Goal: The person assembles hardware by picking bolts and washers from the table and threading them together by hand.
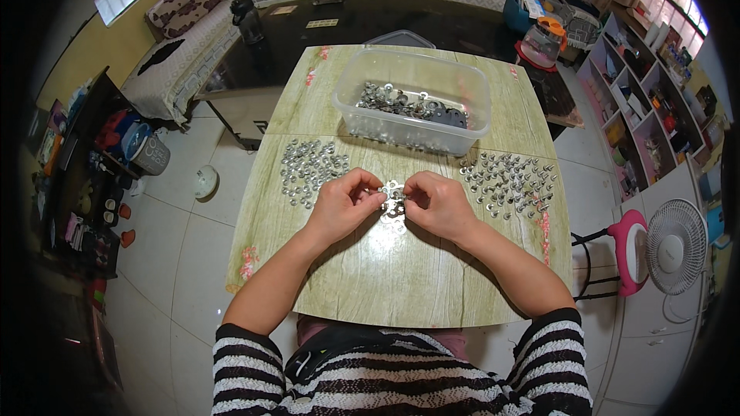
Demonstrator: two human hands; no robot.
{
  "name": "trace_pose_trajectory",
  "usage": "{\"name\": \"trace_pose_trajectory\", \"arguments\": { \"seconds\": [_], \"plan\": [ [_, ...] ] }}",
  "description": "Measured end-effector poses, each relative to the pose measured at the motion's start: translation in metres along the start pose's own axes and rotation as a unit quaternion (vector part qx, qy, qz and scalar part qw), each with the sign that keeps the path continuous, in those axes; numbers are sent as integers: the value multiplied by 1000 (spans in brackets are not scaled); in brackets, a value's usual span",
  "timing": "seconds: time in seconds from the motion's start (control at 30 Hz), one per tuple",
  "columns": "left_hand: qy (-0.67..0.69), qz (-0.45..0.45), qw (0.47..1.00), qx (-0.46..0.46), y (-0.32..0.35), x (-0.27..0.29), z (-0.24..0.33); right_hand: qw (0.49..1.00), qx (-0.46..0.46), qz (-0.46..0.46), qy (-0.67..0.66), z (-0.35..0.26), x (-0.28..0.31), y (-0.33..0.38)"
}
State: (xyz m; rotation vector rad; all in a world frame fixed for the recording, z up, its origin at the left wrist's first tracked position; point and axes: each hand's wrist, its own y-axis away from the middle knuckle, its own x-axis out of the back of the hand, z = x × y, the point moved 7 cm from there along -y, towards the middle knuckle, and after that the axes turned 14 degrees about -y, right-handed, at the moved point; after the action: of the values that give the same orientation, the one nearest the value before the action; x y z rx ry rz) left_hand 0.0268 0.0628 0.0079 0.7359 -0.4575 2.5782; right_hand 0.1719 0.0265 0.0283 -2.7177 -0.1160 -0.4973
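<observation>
Between my hands, near the middle of the table, is a cluster of small shiny metal pieces with rounded, ring-like outlines. My left hand is closed, its thumb and forefinger pinched at the left edge of this cluster. On the opposite edge my right hand pinches with its fingertips curled inward. Exactly which piece each hand grips is too small to make out. To the left lies a spread of small round metal parts. On the right are many small metal parts with short stems, like studs or screws.
Behind my hands a clear plastic box holds more metal parts and some dark flat pieces. The wood-patterned table adjoins a dark glossy table bearing an orange-lidded jug. A pink-backed chair and a fan stand right.
</observation>
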Motion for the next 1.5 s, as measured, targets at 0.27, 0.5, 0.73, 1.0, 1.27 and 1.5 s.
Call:
{"name": "trace_pose_trajectory", "arguments": {
  "seconds": [0.27, 0.5, 0.73, 1.0, 1.27, 1.5],
  "plan": [
    [-41, 4, 999, -2, 0, 1, 3, 995, 31, -53, 82, -10, -5, 3],
    [-52, 12, 999, -9, 0, 3, 8, 991, 20, -71, 108, -6, -4, -4],
    [-45, 13, 999, -19, 2, 3, 8, 993, -67, -68, 70, 4, 0, -5],
    [-40, 3, 999, -6, 2, 8, 9, 990, -101, -58, 78, 12, 4, 0],
    [6, 99, 995, 28, -4, 55, -9, 990, -138, 1, -3, 26, 19, 11],
    [-146, 207, 966, 52, 2, 110, -13, 973, -162, 20, -161, 44, 26, 15]
  ]
}}
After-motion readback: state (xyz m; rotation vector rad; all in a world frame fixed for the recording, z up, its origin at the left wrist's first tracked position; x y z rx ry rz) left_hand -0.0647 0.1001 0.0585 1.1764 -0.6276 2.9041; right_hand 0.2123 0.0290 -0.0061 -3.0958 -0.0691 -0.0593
